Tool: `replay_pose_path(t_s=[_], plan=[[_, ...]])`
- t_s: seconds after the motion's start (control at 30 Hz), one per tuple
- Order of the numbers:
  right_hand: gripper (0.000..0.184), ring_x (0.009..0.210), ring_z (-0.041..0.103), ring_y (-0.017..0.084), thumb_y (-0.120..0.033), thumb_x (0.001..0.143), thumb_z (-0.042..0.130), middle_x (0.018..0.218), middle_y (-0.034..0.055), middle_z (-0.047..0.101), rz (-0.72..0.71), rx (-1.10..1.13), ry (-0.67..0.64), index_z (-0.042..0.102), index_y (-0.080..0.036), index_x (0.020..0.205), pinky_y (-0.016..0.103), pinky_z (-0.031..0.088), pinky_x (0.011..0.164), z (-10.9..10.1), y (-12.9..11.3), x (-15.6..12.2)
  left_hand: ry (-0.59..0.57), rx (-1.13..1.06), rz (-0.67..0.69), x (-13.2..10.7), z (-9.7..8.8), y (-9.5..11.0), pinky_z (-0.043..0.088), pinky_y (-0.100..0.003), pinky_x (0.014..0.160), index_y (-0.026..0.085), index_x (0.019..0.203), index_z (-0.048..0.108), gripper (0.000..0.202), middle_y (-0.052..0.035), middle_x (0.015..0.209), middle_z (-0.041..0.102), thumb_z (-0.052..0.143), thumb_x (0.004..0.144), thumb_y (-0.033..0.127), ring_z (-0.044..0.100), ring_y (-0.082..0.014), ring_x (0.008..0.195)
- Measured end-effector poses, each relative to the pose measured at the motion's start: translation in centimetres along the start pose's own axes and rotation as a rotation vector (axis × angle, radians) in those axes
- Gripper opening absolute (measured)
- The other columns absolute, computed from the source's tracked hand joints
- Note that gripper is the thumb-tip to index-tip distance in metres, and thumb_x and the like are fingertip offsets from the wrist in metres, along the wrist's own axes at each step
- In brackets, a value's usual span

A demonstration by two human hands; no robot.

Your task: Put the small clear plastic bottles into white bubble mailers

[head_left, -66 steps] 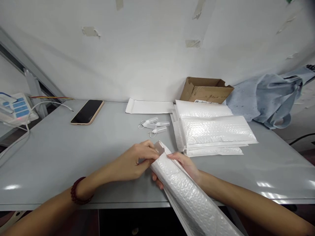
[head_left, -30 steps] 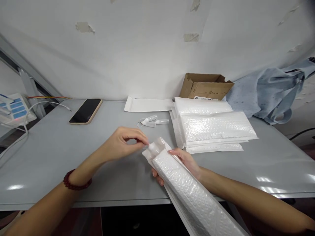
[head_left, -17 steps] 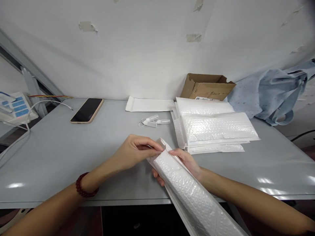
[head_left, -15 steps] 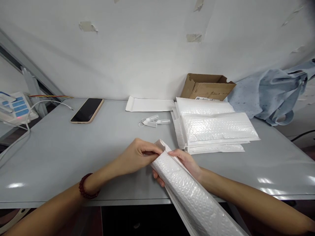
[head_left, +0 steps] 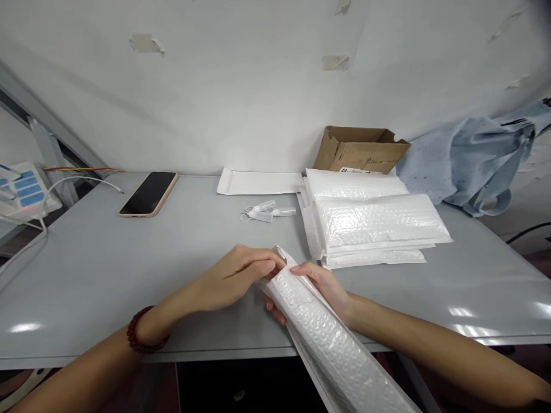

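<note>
My right hand (head_left: pixel 321 284) is closed round the upper end of a white bubble mailer (head_left: pixel 322 332), thumb on top and fingertips showing beneath. The mailer slants down toward me past the table's front edge, its mouth toward the upper left. At that mouth is my left hand (head_left: pixel 241 278), fingers stretched out and their tips hidden inside the opening. Its thumb lies outside, near the mailer's edge. Beyond the hands, several small clear plastic vials with white caps and loops (head_left: pixel 262 213) rest on the table. What the mailer contains is hidden.
A stack of white bubble mailers (head_left: pixel 383 221) lies at right, before an open cardboard box (head_left: pixel 365 155) and a light-blue cloth bag (head_left: pixel 451 158). By the wall is a flat white envelope (head_left: pixel 260 182). At left are a phone (head_left: pixel 149 194), a white cable (head_left: pixel 81 178) and a power strip (head_left: pixel 28 192).
My left hand's fingers have straightened from a pinch at the mailer's mouth and reach into it, the thumb now outside. My right hand keeps its hold. The view has shifted slightly.
</note>
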State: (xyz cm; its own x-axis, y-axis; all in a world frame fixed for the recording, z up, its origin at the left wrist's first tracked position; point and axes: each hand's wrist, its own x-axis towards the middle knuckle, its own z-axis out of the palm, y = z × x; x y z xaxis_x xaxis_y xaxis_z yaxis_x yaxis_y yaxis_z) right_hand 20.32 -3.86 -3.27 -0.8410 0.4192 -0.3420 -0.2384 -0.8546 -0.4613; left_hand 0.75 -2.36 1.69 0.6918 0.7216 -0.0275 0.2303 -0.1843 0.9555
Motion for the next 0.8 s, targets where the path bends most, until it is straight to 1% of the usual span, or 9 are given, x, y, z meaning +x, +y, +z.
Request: replay_pose_path(t_s=[0.1,0.23,0.3,0.37,0.43,0.5,0.63,0.7,0.8], plan=[[0.049,0.066,0.060,0.019,-0.047,0.074,0.052,0.083,0.0117,0.064,0.009,0.007,-0.004,0.062,-0.004,0.096,0.028,0.042,0.062,-0.04,0.14,0.02,-0.064,-0.181,-0.042,-0.13,-0.06,0.21,0.048,-0.028,0.073,0.017,0.092,0.064,0.037,-0.0029,0.082,0.066,0.032,0.098,0.034,0.061,-0.0151,0.072],[0.050,0.068,0.061,0.020,-0.047,0.074,0.052,0.084,0.0121,0.064,0.023,0.010,0.012,0.062,-0.004,0.097,0.029,0.043,0.064,-0.05,0.18,0.03,-0.100,-0.237,-0.073,-0.23,0.16,0.10,0.050,-0.029,0.066,0.016,0.095,0.059,0.038,-0.0039,0.077,0.066,0.036,0.095,0.047,0.063,-0.0160,0.067],[0.050,0.069,0.061,0.020,-0.046,0.074,0.051,0.084,0.0118,0.065,0.010,0.011,0.015,0.061,-0.004,0.100,0.030,0.043,0.065,-0.10,0.12,0.06,-0.079,-0.201,-0.096,-0.23,0.28,-0.02,0.050,-0.027,0.065,0.018,0.096,0.057,0.029,-0.0018,0.077,0.067,0.047,0.092,0.045,0.063,-0.0148,0.067],[0.048,0.069,0.061,0.020,-0.044,0.075,0.050,0.082,0.0115,0.065,-0.012,0.007,0.015,0.061,-0.004,0.099,0.030,0.044,0.066,-0.16,0.05,0.07,-0.044,-0.167,-0.110,-0.20,0.35,-0.10,0.049,-0.025,0.068,0.020,0.098,0.056,0.021,-0.0002,0.084,0.069,0.058,0.087,0.037,0.065,-0.0139,0.072],[0.046,0.068,0.061,0.020,-0.044,0.075,0.050,0.078,0.0114,0.065,-0.019,0.004,0.014,0.061,-0.005,0.095,0.030,0.044,0.066,-0.19,0.00,0.05,-0.032,-0.161,-0.112,-0.20,0.36,-0.04,0.049,-0.026,0.075,0.021,0.099,0.054,0.022,0.0004,0.091,0.070,0.065,0.083,0.030,0.065,-0.0140,0.079],[0.045,0.067,0.061,0.020,-0.045,0.074,0.051,0.074,0.0114,0.065,-0.007,0.008,0.033,0.061,-0.005,0.092,0.030,0.044,0.065,-0.16,-0.03,-0.02,-0.066,-0.166,-0.119,-0.27,0.29,0.16,0.047,-0.029,0.082,0.021,0.097,0.050,0.024,0.0013,0.090,0.070,0.067,0.080,0.027,0.065,-0.0144,0.083],[0.040,0.064,0.060,0.018,-0.044,0.072,0.054,0.071,0.0103,0.066,0.012,0.032,0.106,0.060,-0.007,0.086,0.028,0.045,0.064,0.00,-0.02,-0.17,-0.167,-0.139,-0.153,-0.45,0.11,0.63,0.046,-0.031,0.080,0.022,0.091,0.041,0.038,0.0033,0.084,0.068,0.074,0.073,0.024,0.063,-0.0146,0.080],[0.037,0.063,0.061,0.018,-0.044,0.072,0.054,0.071,0.0101,0.066,0.015,0.036,0.107,0.059,-0.009,0.082,0.028,0.045,0.063,0.02,-0.02,-0.17,-0.155,-0.142,-0.163,-0.45,0.16,0.70,0.046,-0.031,0.078,0.023,0.089,0.039,0.039,0.0034,0.084,0.067,0.074,0.072,0.022,0.063,-0.0148,0.080],[0.039,0.065,0.063,0.021,-0.047,0.073,0.051,0.070,0.0112,0.068,0.018,0.021,0.085,0.059,-0.009,0.082,0.030,0.045,0.065,-0.09,-0.02,-0.10,-0.114,-0.189,-0.146,-0.37,0.44,0.56,0.047,-0.032,0.080,0.023,0.086,0.037,0.037,0.0034,0.082,0.068,0.071,0.075,0.019,0.066,-0.0155,0.082]])
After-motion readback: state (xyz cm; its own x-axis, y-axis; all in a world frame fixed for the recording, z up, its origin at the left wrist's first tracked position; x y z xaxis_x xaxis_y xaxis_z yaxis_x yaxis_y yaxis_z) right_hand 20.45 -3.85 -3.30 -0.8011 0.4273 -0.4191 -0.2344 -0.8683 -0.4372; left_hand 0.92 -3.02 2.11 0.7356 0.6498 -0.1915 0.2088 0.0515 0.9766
